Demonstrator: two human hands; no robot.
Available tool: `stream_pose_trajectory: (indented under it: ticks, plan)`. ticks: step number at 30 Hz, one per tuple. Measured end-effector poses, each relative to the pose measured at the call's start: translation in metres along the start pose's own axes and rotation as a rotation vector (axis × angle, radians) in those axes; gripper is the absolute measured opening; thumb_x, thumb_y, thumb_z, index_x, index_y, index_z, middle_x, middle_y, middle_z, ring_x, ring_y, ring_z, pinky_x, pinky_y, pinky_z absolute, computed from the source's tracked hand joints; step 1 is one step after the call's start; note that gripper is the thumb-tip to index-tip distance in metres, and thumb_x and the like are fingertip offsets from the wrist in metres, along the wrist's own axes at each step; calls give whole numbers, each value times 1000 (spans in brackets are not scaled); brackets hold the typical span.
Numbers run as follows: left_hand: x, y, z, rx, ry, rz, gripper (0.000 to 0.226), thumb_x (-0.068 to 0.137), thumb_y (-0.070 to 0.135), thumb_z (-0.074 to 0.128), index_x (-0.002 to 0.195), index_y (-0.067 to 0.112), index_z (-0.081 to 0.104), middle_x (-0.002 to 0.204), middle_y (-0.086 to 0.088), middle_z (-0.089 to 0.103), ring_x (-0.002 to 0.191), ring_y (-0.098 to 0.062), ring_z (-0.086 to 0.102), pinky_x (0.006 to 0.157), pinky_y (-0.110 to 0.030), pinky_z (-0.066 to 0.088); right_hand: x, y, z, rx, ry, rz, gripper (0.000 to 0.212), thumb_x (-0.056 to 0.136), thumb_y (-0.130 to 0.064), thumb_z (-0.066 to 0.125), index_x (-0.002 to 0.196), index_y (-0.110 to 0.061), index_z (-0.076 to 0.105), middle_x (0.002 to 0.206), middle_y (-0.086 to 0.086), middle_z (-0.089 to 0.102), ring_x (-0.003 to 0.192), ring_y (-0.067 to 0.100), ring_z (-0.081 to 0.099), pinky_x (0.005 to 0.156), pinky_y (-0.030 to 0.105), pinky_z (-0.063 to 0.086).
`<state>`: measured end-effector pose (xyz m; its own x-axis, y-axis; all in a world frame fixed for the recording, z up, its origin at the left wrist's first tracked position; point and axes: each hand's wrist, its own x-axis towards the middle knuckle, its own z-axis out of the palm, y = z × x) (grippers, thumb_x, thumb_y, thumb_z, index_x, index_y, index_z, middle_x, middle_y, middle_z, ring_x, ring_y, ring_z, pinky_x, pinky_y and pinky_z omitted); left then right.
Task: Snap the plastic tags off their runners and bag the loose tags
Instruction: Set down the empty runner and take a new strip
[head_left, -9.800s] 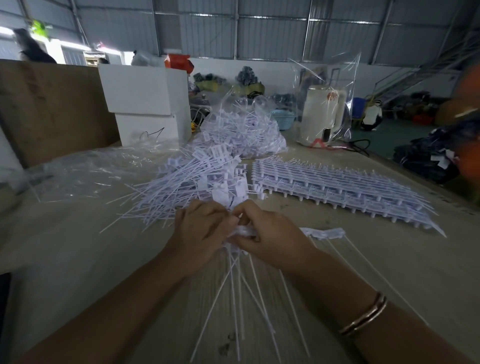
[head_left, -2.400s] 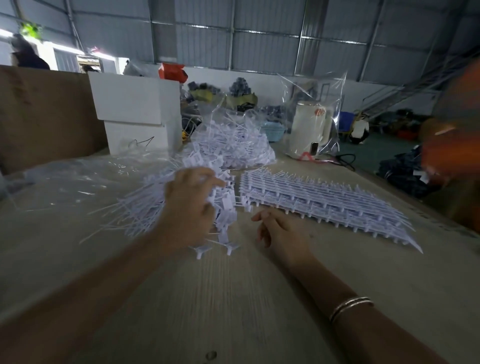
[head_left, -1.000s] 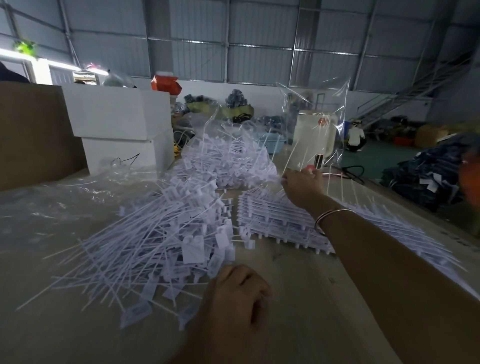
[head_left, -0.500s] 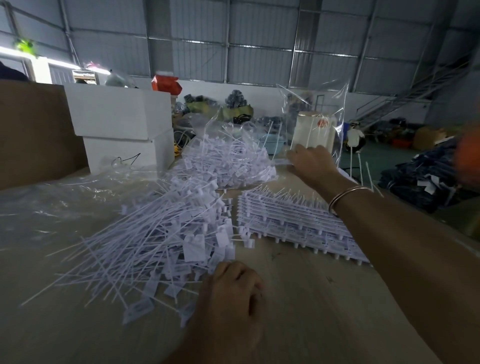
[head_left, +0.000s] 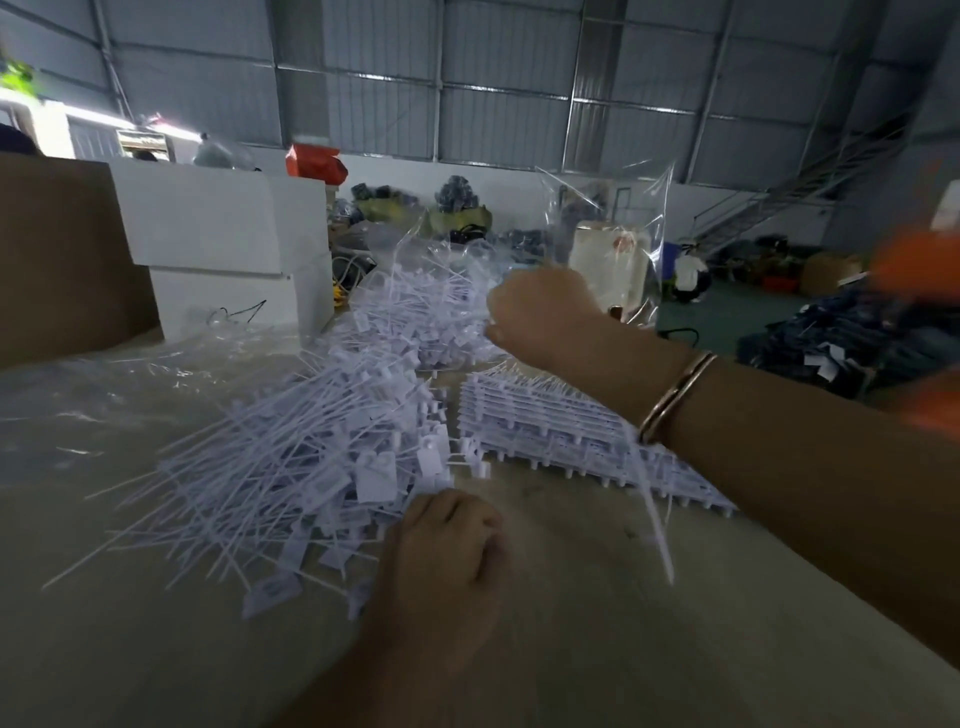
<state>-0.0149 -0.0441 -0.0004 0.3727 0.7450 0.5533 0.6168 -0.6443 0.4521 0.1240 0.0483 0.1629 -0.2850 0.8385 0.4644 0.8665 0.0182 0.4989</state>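
Far side of table (head_left: 571, 649): right hand (head_left: 543, 317) over far tag heap (head_left: 431, 322), fingers curled; grasp hidden, cannot tell.
Near edge: left hand (head_left: 447, 545), fist loosely curled, empty, beside loose tags (head_left: 291, 467).
Runners (head_left: 561, 431): stacked mid-table.
Advice: gather tags aligned before bagging.

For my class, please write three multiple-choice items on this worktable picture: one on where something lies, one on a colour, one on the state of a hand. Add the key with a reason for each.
1. Where does the flat stack of uncut tag strips lie?
A. right of the loose tag pile
B. on the white boxes
C. on the floor

2. What colour are the tags?
A. red
B. white
C. black

3. What is the left hand doing?
A. pointing upward
B. lifting a box
C. resting curled on the table

Key: 1 A, the strips sit beside the pile; 2 B, every tag looks white; 3 C, its knuckles rest by the pile's edge.
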Motion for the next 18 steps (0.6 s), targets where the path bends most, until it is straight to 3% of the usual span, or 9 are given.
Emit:
stream_pose_trajectory:
  ticks: [2,5,7,9,11,13,16,18]
  plan:
    - [-3,9,-6,-117,34,107,48,89,42,26,87,14,65,89,1,59,87,-19,53,80,-41,44,-16,-13,-8,146,-85,20,21,93,-17,51,73,-12,44,69,1,39,69,23,46,55,27,31]
    - [-9,21,-14,-189,25,214,51,88,39,30,87,7,69,86,-5,65,80,-23,60,74,-43,48,-35,-27,-16,302,-231,105,32,91,-15,51,64,-6,36,66,2,35,63,22,41,57,26,32]
    - [-11,29,-20,-239,-51,162,57,79,51,32,93,10,70,89,0,67,83,-16,61,76,-31,47,-45,-32,-23,401,-314,161,37,90,-13,51,58,-10,33,62,4,34,54,19,35,48,24,25]
    - [-14,33,-22,-350,-218,27,51,74,64,38,93,25,66,84,15,63,75,0,58,65,-16,41,-54,-36,-32,506,-377,215,35,89,-13,51,57,-10,36,61,6,37,52,18,37,44,24,26]
    - [-15,32,-21,-444,-295,-66,23,83,55,51,85,35,60,77,18,63,69,6,58,58,-8,40,-62,-36,-42,571,-437,279,27,89,-10,49,62,-7,47,63,8,46,53,21,45,44,24,33]
    - [-13,27,-23,-537,-293,-111,8,92,34,54,86,33,59,78,13,66,68,4,62,62,-12,47,-65,-29,-47,592,-477,325,14,88,-4,51,79,2,59,67,11,51,53,22,50,46,26,40]
    - [-7,17,-37,-604,-352,-158,17,98,18,44,91,29,55,79,6,63,62,1,62,57,-16,50,-71,-7,-55,662,-417,437,20,89,-18,58,89,1,64,69,8,53,64,31,63,58,37,52]
    - [-6,8,-47,-504,-345,-125,24,100,19,39,90,37,52,71,15,58,50,6,52,49,-15,42,-77,0,-57,372,-345,382,38,89,-41,55,91,-4,61,70,5,47,70,27,57,57,35,47]
